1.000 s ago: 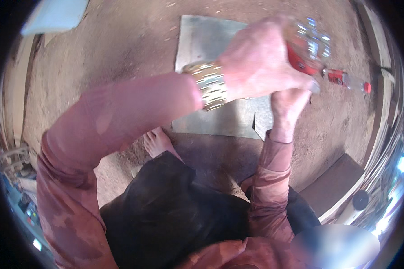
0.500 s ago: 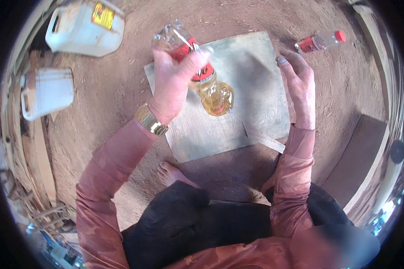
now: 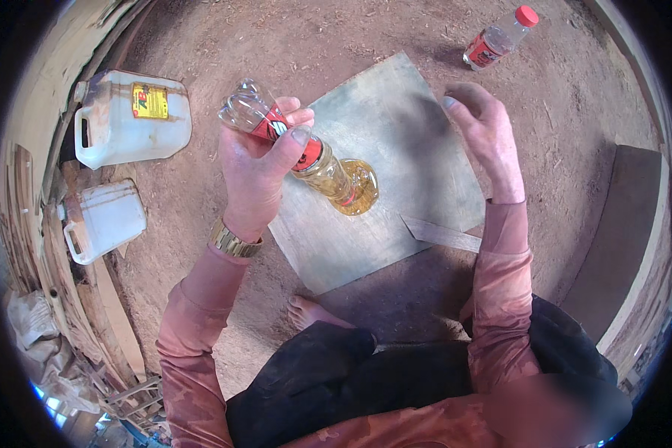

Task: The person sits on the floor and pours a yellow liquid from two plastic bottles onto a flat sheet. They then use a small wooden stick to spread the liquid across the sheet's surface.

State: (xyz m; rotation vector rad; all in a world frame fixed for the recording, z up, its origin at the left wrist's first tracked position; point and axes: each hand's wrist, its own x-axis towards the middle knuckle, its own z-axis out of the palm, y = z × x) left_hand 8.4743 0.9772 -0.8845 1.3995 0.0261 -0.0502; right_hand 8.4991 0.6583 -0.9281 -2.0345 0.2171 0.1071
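My left hand (image 3: 257, 160) is wrapped round a clear plastic bottle (image 3: 317, 175) with a red label. The bottle tips down to the right, its neck low over a flat sheet of board (image 3: 418, 175) on the ground. Yellowish liquid in its lower end meets a glossy amber puddle (image 3: 364, 179) spreading on the board. I cannot tell whether the mouth touches the surface. Held above the board's right edge, my right hand (image 3: 489, 127) has loosely bent fingers and nothing visible in it. A thin wooden strip (image 3: 444, 234) lies on the board near my right forearm.
Another red-capped bottle (image 3: 500, 39) lies on the dirt floor at the far right. Two whitish jerrycans, a larger one (image 3: 160, 134) and a smaller one (image 3: 108, 220), are on the left beside timber pieces (image 3: 112, 328). A dark plank (image 3: 612, 231) lies at the right.
The view has shifted, so the jerrycans sit lower in it. The amber puddle looks wider beside the bottle's neck. My left hand still holds the bottle tipped; my right hand stays raised.
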